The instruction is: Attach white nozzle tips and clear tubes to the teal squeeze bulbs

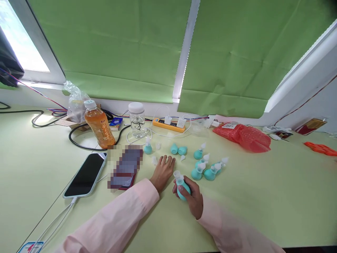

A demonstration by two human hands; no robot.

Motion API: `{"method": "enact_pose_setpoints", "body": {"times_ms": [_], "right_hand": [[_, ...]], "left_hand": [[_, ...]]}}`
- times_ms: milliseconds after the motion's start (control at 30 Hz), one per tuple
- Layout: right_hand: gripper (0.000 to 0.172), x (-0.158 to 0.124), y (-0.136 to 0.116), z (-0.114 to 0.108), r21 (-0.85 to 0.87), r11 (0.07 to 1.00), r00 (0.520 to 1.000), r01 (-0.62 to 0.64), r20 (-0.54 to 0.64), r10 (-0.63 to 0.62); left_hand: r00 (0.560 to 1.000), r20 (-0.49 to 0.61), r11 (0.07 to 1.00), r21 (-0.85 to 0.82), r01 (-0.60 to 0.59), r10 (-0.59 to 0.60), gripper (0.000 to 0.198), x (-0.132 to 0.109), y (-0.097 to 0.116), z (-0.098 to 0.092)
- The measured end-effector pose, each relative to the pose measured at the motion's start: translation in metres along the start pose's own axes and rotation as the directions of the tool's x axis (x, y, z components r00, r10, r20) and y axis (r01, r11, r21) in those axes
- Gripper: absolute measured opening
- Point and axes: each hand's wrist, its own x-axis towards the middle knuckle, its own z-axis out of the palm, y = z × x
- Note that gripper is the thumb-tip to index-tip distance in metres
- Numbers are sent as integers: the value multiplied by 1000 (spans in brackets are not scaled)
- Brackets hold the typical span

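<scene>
My right hand [191, 196] is wrapped round a teal squeeze bulb [183, 192], like a baby's nasal aspirator, with a clear collar at its top. Flat on the table to its left lies my left hand [163, 173], fingers stretched forward and slightly apart, holding nothing visible. Close to those fingertips are a translucent nozzle tip [154, 160] and another small white tip [183, 158]. Two teal bulbs without nozzles [178, 149] lie just beyond. Several bulbs fitted with white nozzles [210, 173] are grouped to the right. One more fitted bulb [147, 147] stands at the left, beside a clear cap [158, 145].
Left of my hands are a dark red phone [126, 168], partly pixelated, and a charging phone [85, 175]. Behind stand a tea bottle [99, 124], a clear jar [137, 121] and an orange power strip [168, 125] with cables. Red bubble wrap [242, 137] lies back right.
</scene>
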Motion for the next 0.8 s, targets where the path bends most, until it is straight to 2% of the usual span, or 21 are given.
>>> {"method": "enact_pose_setpoints", "body": {"times_ms": [100, 200, 267, 333, 367, 400, 433, 467, 533, 567, 600, 633, 667, 733, 800], "right_hand": [[19, 0, -2, 0, -48, 999, 1000, 7, -11, -8], [20, 0, -4, 0, -127, 992, 1000, 14, -10, -15], [21, 0, -4, 0, -191, 981, 1000, 17, -12, -20], [22, 0, -3, -1, -257, 966, 999, 20, -33, -30], [22, 0, -2, -2, -290, 957, 998, 22, -51, -38], [23, 0, -2, -2, -323, 946, 997, 21, -69, -46], [23, 0, -1, -3, -355, 935, 995, 16, -86, -50], [23, 0, 1, -3, -387, 922, 994, 10, -97, -51], [23, 0, 3, -2, -439, 898, 994, 1, -95, -47], [22, 0, 4, -2, -458, 889, 995, -3, -92, -44], [22, 0, 6, -1, -473, 881, 995, -8, -92, -41], [22, 0, 7, -1, -482, 876, 995, -12, -93, -38], [22, 1, 9, 0, -488, 873, 995, -18, -96, -33], [22, 1, 12, 1, -492, 870, 995, -31, -96, -19], [22, 1, 14, 1, -488, 872, 996, -34, -86, -10]], "left_hand": [[998, 0, 998, -3, 63, -63, 28, 3, 1, -2], [997, -17, 996, -46, 74, -75, 18, 5, -1, -5], [992, -59, 983, -155, 97, -107, 18, 3, -4, -9], [976, -110, 910, -393, 131, -188, 15, -2, -7, -15], [960, -118, 817, -557, 147, -253, 12, -6, -9, -19], [940, -96, 669, -726, 160, -329, 9, -11, -11, -22], [909, -30, 462, -868, 183, -417, 8, -16, -14, -26], [874, 77, 212, -956, 200, -480, 11, -21, -16, -29], [803, 315, -265, -943, 202, -506, 19, -30, -19, -32], [776, 415, -442, -875, 197, -475, 23, -34, -20, -33], [756, 491, -567, -800, 195, -433, 27, -37, -20, -34], [745, 544, -646, -736, 202, -386, 29, -40, -19, -34], [742, 572, -688, -694, 212, -349, 28, -41, -18, -34], [752, 581, -705, -672, 228, -311, 27, -43, -15, -35], [773, 559, -684, -691, 233, -302, 25, -43, -12, -35]]}}
